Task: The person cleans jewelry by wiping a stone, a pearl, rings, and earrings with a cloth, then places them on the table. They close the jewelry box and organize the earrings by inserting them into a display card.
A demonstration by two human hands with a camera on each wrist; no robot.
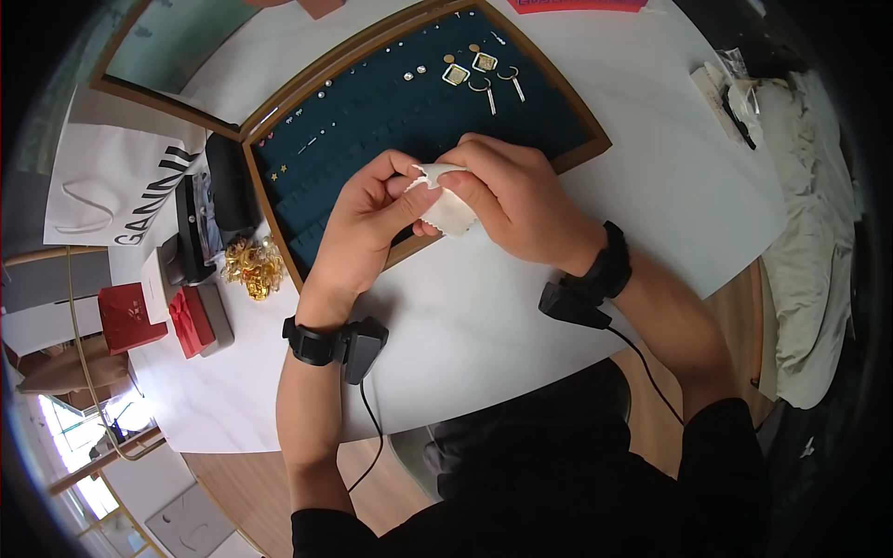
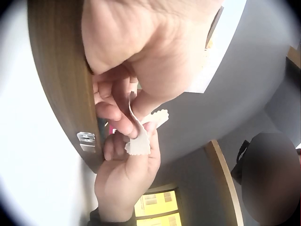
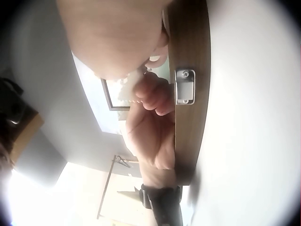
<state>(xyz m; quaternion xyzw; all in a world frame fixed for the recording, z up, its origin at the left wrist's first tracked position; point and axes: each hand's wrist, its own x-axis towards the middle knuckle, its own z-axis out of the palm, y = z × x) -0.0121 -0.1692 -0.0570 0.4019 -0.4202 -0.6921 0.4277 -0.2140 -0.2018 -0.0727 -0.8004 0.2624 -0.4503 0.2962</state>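
Note:
Both hands meet over the front edge of a wooden jewellery case lined in dark green. Between them is a small white cloth with a zigzag edge. The left hand pinches the cloth with thumb and curled fingers; the right hand grips its other side. In the left wrist view the cloth is folded between the fingertips of both hands. Whether something small lies inside the cloth is hidden. Beyond the hands, square drop earrings and hoop earrings with bars lie on the lining.
Left of the case are its raised lid, a white paper bag, a black case, gold-coloured jewellery and red boxes. Small packets lie at the table's right. Cables run from both wrist cameras.

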